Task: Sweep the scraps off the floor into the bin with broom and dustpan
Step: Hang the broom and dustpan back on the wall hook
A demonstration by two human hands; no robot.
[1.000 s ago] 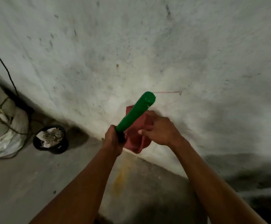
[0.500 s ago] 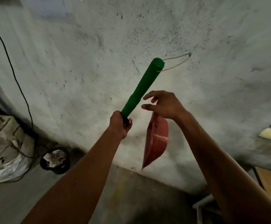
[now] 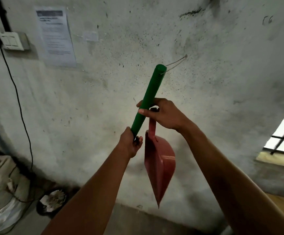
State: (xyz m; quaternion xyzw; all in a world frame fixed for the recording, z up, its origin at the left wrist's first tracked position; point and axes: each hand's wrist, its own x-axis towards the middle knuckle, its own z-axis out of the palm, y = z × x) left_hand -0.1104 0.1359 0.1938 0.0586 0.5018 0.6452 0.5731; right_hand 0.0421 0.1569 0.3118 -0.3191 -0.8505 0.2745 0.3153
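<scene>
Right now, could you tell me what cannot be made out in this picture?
- Broom head: the green handle runs behind the left hand.
- Notice text: too small, blurred.
- Bin contents: dim, unclear.
- Dustpan handle top: under the right hand.

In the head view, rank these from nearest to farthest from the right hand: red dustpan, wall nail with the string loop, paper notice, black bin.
1. Red dustpan: hangs directly below the right hand, which holds its handle.
2. Wall nail: up and to the right.
3. Paper notice: upper left on the wall.
4. Black bin: low left on the floor.
</scene>
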